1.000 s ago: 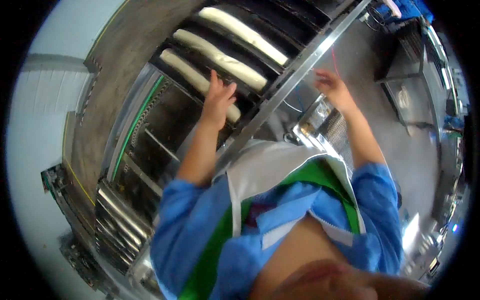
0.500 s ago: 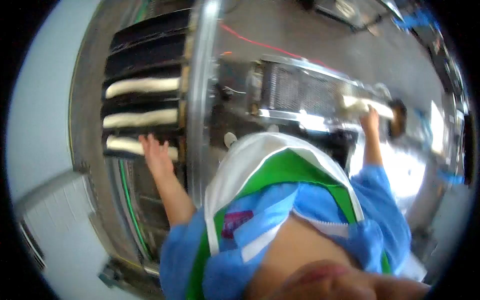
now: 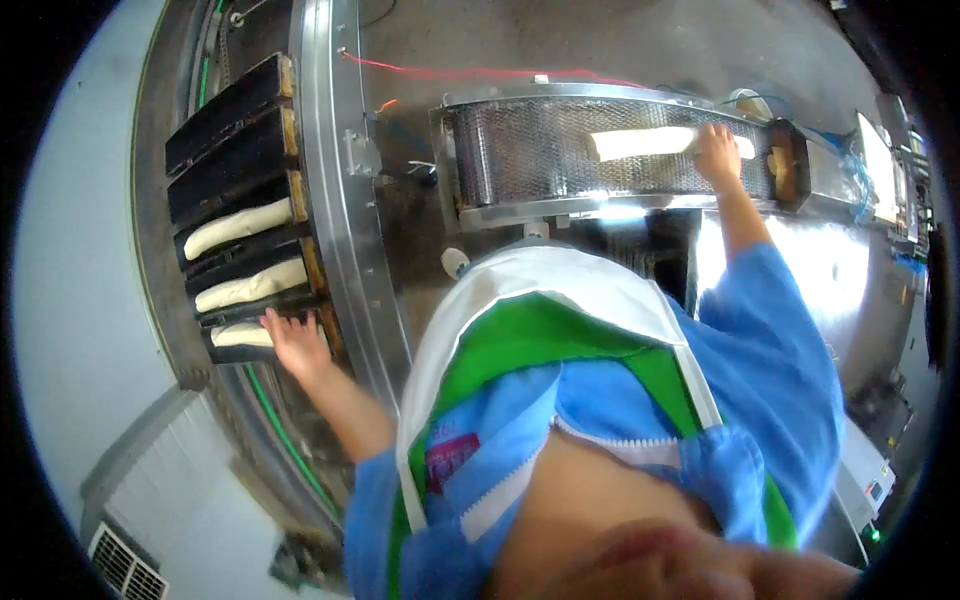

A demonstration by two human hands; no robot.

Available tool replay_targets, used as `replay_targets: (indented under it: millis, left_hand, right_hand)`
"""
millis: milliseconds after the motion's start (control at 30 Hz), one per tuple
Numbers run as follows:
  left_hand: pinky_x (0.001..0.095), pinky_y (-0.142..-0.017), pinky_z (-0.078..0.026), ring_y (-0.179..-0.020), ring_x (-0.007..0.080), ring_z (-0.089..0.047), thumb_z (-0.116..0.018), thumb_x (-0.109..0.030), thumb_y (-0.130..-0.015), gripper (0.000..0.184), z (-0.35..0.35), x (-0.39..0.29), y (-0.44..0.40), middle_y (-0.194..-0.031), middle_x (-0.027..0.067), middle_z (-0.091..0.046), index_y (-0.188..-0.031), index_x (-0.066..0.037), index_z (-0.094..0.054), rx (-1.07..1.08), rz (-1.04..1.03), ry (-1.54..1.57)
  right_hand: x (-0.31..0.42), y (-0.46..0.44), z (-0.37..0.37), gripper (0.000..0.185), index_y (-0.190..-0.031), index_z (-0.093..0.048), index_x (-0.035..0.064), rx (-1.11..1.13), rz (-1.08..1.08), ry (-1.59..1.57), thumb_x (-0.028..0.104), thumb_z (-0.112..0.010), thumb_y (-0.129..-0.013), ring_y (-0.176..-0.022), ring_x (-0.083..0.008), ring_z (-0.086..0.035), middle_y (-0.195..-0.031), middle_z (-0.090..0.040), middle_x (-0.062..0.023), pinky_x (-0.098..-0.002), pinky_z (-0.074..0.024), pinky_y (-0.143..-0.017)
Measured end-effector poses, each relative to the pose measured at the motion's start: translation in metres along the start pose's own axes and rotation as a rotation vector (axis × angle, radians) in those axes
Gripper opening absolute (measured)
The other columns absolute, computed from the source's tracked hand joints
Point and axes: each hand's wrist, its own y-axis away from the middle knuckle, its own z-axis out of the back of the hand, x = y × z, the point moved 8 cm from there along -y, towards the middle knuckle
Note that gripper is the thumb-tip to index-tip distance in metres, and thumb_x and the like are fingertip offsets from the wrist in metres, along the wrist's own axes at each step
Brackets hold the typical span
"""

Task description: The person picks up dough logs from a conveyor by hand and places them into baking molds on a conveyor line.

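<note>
On the right, a long pale dough roll (image 3: pixel 645 143) lies on a mesh conveyor belt (image 3: pixel 540 150). My right hand (image 3: pixel 718 158) rests over the roll near its right end, fingers bent around it. At the left, black trays (image 3: pixel 225 160) stand side by side, and three of them hold pale dough rolls. My left hand (image 3: pixel 297 343) is spread over the lowest roll (image 3: pixel 240 335), fingers apart, with nothing in its grip. Just above lie the middle roll (image 3: pixel 250 286) and the upper roll (image 3: pixel 237 226).
A metal rail (image 3: pixel 345 200) runs along the right side of the trays. A machine housing (image 3: pixel 820 170) stands at the belt's right end. A red cord (image 3: pixel 450 72) lies on the floor behind the belt. A white vent (image 3: pixel 125 565) is at the lower left.
The view has swung right, bringing the mesh belt fully into sight. My right hand went from empty in the air to the roll on the belt. My left hand remains by the lowest roll.
</note>
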Motion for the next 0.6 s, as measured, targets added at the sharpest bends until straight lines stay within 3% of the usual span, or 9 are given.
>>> replay_targets:
  millis: [200, 267, 300, 333, 367, 400, 467, 533, 600]
  left_hand:
    - [0.0507, -0.104, -0.007, -0.133, 0.0326, 0.006, -0.056, -0.033, -0.082, 0.086, 0.024, 0.006, -0.008, -0.146, 0.0119, 0.003, -0.139, -0.011, 0.004, -0.011, 0.007, 0.026]
    - [0.0512, -0.104, -0.008, -0.133, 0.0343, 0.004, -0.055, -0.032, -0.082, 0.084, 0.037, 0.014, -0.010, -0.145, 0.0143, 0.001, -0.139, -0.010, 0.003, 0.009, 0.037, 0.066]
    - [0.0512, -0.104, -0.009, -0.133, 0.0346, 0.002, -0.054, -0.031, -0.083, 0.083, 0.033, 0.012, -0.006, -0.145, 0.0151, 0.000, -0.139, -0.010, 0.003, -0.015, 0.014, 0.060]
    - [0.0513, -0.103, -0.009, -0.133, 0.0350, 0.001, -0.054, -0.030, -0.084, 0.082, 0.025, 0.009, 0.000, -0.145, 0.0159, -0.001, -0.139, -0.010, 0.003, -0.037, -0.008, 0.059]
    - [0.0511, -0.103, -0.009, -0.133, 0.0352, -0.001, -0.053, -0.029, -0.084, 0.081, 0.022, 0.008, 0.005, -0.145, 0.0163, -0.003, -0.140, -0.010, 0.002, -0.044, -0.001, 0.075]
    - [0.0509, -0.103, -0.010, -0.133, 0.0354, -0.002, -0.053, -0.028, -0.085, 0.079, 0.016, 0.008, 0.008, -0.145, 0.0167, -0.004, -0.140, -0.010, 0.002, -0.037, 0.012, 0.087]
    - [0.0490, -0.103, -0.012, -0.133, 0.0339, -0.006, -0.052, -0.025, -0.085, 0.077, 0.019, 0.007, 0.009, -0.143, 0.0191, -0.009, -0.140, -0.012, 0.001, -0.050, -0.008, 0.119]
    - [0.0477, -0.102, -0.015, -0.133, 0.0323, -0.008, -0.054, -0.024, -0.085, 0.078, 0.018, 0.011, 0.007, -0.143, 0.0197, -0.008, -0.140, -0.013, 0.000, -0.048, 0.020, 0.128]
    - [0.0473, -0.101, -0.016, -0.133, 0.0309, -0.009, -0.055, -0.023, -0.084, 0.078, 0.026, 0.013, 0.004, -0.143, 0.0197, -0.008, -0.140, -0.013, -0.001, -0.040, 0.023, 0.118]
  right_hand:
    - [0.049, -0.008, 0.022, 0.035, -0.105, -0.052, 0.0052, 0.066, 0.215, -0.036, 0.012, -0.050, -0.071, -0.104, -0.0329, -0.050, -0.108, -0.054, -0.0174, -0.0419, -0.0409, -0.088]
    - [0.046, -0.016, 0.008, 0.034, -0.104, -0.054, 0.0037, 0.384, 0.132, -0.016, 0.014, -0.051, -0.071, -0.097, -0.0360, -0.054, -0.102, -0.058, -0.0187, -0.0429, -0.0431, -0.084]
    - [0.038, -0.027, -0.010, 0.037, -0.104, -0.055, 0.0036, 0.345, 0.372, -0.089, 0.018, -0.059, -0.070, -0.093, -0.0381, -0.055, -0.097, -0.059, -0.0202, -0.0429, -0.0443, -0.081]
    - [0.025, -0.034, -0.019, 0.045, -0.107, -0.055, 0.0040, 0.274, 0.462, -0.142, 0.019, -0.066, -0.066, -0.090, -0.0298, -0.058, -0.096, -0.061, -0.0156, -0.0381, -0.0454, -0.078]
    - [0.019, -0.030, -0.011, 0.045, -0.104, -0.056, 0.0009, 0.419, 0.215, -0.502, 0.017, -0.069, -0.064, -0.085, -0.0184, -0.056, -0.092, -0.061, -0.0088, -0.0317, -0.0454, -0.074]
    - [0.048, -0.011, 0.026, 0.043, -0.104, -0.055, -0.0030, 0.442, 0.338, -0.823, 0.019, -0.065, -0.068, -0.084, -0.0122, -0.051, -0.090, -0.058, -0.0053, -0.0277, -0.0441, -0.072]
    - [0.062, -0.020, 0.037, 0.047, -0.116, -0.047, -0.0027, 0.549, 0.212, -0.991, 0.025, -0.056, -0.079, -0.095, -0.0184, -0.052, -0.104, -0.055, -0.0099, -0.0274, -0.0427, -0.079]
    - [0.142, 0.003, 0.092, 0.046, -0.117, -0.045, -0.0020, 0.671, 0.296, -1.583, 0.028, -0.051, -0.083, -0.094, -0.0201, -0.053, -0.103, -0.055, -0.0113, -0.0302, -0.0441, -0.079]
    - [0.205, 0.010, 0.121, 0.038, -0.114, -0.046, -0.0019, 0.663, 0.147, -1.755, 0.025, -0.046, -0.087, -0.091, -0.0216, -0.055, -0.103, -0.055, -0.0135, -0.0313, -0.0457, -0.078]
